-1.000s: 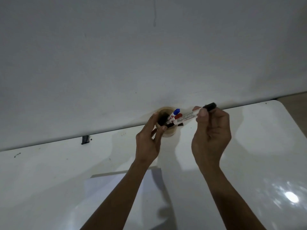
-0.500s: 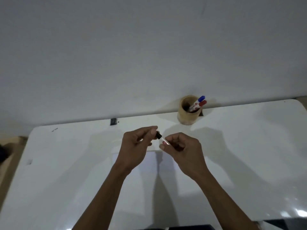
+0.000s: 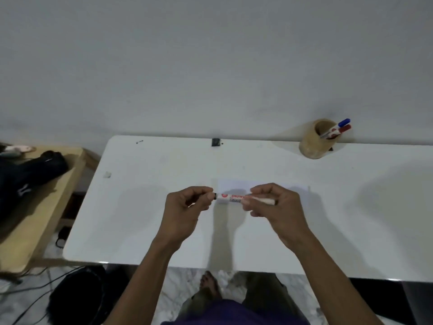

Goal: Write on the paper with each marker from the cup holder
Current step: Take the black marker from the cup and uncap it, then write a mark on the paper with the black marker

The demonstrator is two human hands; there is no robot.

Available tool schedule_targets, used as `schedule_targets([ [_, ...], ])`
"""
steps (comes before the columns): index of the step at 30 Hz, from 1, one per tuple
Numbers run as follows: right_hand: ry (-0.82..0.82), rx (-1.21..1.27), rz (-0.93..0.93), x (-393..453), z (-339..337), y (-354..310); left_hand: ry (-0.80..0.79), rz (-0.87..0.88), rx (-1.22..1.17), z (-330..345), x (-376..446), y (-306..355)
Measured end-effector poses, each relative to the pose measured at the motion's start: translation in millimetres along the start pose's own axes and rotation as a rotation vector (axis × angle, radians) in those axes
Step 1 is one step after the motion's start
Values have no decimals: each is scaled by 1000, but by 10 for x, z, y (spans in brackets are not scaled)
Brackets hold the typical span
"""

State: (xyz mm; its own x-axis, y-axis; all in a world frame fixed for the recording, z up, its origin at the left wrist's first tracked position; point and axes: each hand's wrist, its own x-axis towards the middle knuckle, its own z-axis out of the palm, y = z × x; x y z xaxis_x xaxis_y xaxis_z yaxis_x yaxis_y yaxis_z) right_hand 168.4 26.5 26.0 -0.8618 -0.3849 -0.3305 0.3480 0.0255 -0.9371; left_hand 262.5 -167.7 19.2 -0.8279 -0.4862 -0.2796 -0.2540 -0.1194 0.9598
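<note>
Head view: your two hands hold one marker level above the tabletop, over the near-left part of the paper. Your right hand is closed around the white barrel; your left hand pinches the black cap at the marker's left end, and the cap looks not yet off. The cup stands far right by the wall, well apart from your hands, with a blue marker and a red marker leaning in it.

To uncap cleanly, keep the right hand firm on the barrel and pull the cap straight left along the marker's line, without bending. Keep the tip off your fingers as it comes free, and keep hold of the cap so it cannot roll off the tabletop.
</note>
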Motion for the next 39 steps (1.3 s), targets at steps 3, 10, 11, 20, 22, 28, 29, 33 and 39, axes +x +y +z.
schedule_targets([
  [3,73,279,78,-84,194,-5,-21,6,15,-95,-75,-48],
  [10,43,190,90,-41,549,87,15,-66,47,-134,6,-78],
  [11,35,172,73,-10,541,87,18,-88,30,-147,32,-80],
  [20,78,265,-36,368,213,23,71,-246,-47,-216,396,-140],
  [22,123,259,-55,450,21,-21,102,-222,129,-309,521,-198],
  [28,248,233,-82,603,-186,-1,200,-41,682,-198,1004,-348],
  [29,261,228,-81,620,-191,24,191,-21,756,-179,1093,-385],
  [33,294,214,-60,665,-228,122,146,12,930,-158,1306,-495],
  [39,321,187,-47,705,-277,181,134,-15,946,-119,1314,-470],
])
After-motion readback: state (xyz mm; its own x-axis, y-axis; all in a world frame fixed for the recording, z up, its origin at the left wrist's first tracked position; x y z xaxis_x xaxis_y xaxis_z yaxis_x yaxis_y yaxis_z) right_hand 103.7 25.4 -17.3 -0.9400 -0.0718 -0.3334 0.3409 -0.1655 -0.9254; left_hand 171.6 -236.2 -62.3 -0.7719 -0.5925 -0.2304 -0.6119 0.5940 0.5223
